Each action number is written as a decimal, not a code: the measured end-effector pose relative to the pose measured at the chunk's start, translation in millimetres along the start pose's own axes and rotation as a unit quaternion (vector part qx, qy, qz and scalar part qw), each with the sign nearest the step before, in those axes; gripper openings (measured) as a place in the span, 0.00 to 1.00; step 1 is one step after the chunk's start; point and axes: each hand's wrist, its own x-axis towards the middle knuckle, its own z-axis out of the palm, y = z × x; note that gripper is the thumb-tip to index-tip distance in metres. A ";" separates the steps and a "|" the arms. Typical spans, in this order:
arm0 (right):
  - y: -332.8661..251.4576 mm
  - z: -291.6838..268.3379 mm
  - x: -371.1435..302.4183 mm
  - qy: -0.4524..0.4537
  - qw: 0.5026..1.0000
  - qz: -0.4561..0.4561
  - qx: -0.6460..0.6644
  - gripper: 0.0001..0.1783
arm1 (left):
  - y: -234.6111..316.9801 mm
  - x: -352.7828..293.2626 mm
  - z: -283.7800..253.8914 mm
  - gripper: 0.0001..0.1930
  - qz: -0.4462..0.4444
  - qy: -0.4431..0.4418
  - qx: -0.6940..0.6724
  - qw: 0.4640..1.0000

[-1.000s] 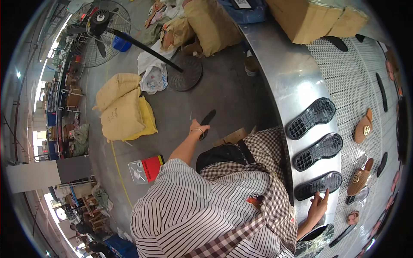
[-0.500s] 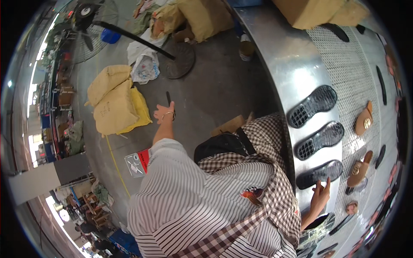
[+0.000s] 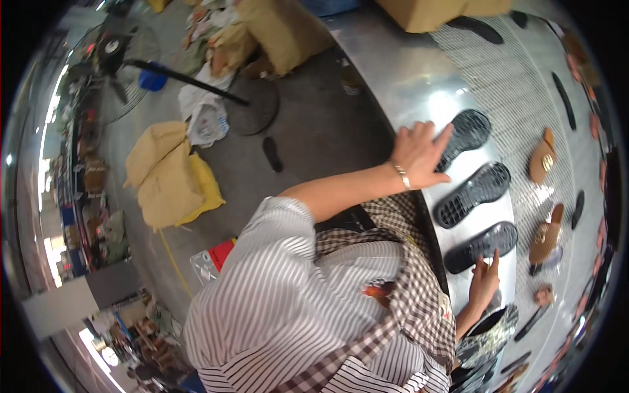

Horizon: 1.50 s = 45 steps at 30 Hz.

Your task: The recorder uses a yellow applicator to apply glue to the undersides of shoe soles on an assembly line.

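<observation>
Three black shoe soles lie in a row on the metal ledge at my right. My left hand [image 3: 419, 156] reaches across with fingers spread, just over the near end of the farthest sole [image 3: 466, 134], holding nothing; whether it touches the sole cannot be made out. The middle sole [image 3: 473, 195] lies tread side up between my hands. At the nearest sole [image 3: 481, 247], my right hand [image 3: 483, 281] rests with its index finger stretched out to the sole's edge. Another black sole [image 3: 272, 154] shows over the dark floor, well away from my left hand.
Beyond the ledge runs a mesh conveyor [image 3: 508, 105] carrying tan shoe uppers [image 3: 542, 157] and dark soles. A cardboard box [image 3: 426, 16] stands at its far end. On the floor are folded tan sacks [image 3: 164, 173], a white plastic bag [image 3: 208, 121] and a pedestal fan [image 3: 255, 108].
My left hand has swung from over the floor at the left to the farthest sole. The loose black sole, beside that hand before, is now apart from it. My right hand stays by the nearest sole.
</observation>
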 end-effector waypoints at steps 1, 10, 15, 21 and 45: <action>-0.3 -1.5 -0.9 0.003 1.000 -0.005 -0.001 0.27 | 4.4 4.4 4.3 0.52 -0.017 -0.037 -0.007 0.999; -13.6 -5.2 5.0 -0.029 0.998 -0.005 -0.057 0.28 | -29.1 1.9 -5.8 0.44 -0.043 0.100 -0.196 0.975; -10.2 -4.4 6.0 -0.022 0.998 -0.011 -0.051 0.28 | -95.3 -61.7 -53.0 0.43 -0.136 0.255 -0.147 0.946; -13.0 -6.0 11.5 -0.043 0.998 -0.003 -0.055 0.29 | -210.8 -196.7 -53.2 0.44 -0.399 0.312 -0.030 0.862; -17.2 -7.7 13.9 -0.054 0.991 0.017 -0.121 0.30 | 0.0 -24.7 -31.7 0.14 0.083 0.094 -0.204 0.971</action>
